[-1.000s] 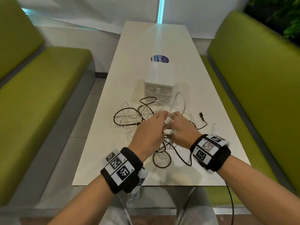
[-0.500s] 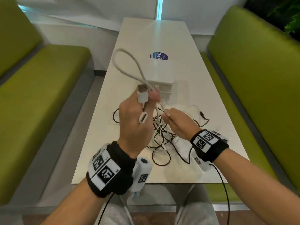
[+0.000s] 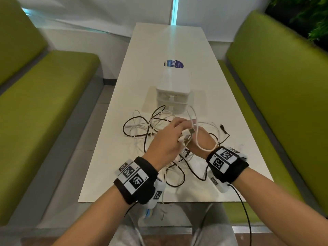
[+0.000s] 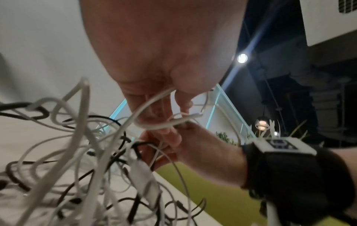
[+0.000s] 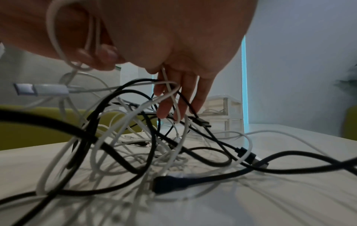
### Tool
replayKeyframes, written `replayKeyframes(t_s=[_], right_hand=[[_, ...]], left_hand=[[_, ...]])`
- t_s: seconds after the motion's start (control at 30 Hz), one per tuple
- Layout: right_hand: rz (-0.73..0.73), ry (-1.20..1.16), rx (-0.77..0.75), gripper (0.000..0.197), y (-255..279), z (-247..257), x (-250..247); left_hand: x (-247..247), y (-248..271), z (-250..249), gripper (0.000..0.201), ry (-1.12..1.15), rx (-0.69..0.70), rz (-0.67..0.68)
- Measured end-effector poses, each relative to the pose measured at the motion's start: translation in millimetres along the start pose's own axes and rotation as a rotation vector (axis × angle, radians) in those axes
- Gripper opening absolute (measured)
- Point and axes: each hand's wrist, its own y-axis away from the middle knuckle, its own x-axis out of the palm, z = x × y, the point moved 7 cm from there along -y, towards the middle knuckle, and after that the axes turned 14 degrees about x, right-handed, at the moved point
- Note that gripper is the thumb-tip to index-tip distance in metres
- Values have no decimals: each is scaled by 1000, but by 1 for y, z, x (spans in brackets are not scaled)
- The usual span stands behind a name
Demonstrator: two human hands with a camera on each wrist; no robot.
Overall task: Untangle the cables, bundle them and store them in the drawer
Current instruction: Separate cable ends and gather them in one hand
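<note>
At the near end of the table [image 3: 110, 157] the cables [image 3: 150, 125] lie tangled, and over them your left hand [image 3: 164, 141] curls round a white cable [image 3: 187, 134] by its plugs while the nearly straight fingers [image 5: 199, 94] of your right hand [image 3: 204, 139] dip among the strands, a white one between them, with the drawers [image 3: 174, 86] just beyond.

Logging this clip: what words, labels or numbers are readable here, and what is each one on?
"Clay" plus a cut-off letter: on the blue round sticker on the table, partly hidden behind the drawer box.
Smaller print on that sticker: too small to read.
Only black-and-white code squares on the left wristband and right wristband; tiny characters beside them unreadable.
</note>
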Motion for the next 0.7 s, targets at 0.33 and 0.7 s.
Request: replayKeyframes(t_s=[0.33, 0.7], right_hand=[[-10, 51, -59, 61, -2, -4, 10], [-38, -48, -51, 50, -23, -17, 8]], left_hand=[[-16, -3, 4, 28, 41, -51, -272], [-79, -2, -56, 17, 474, 103, -588]])
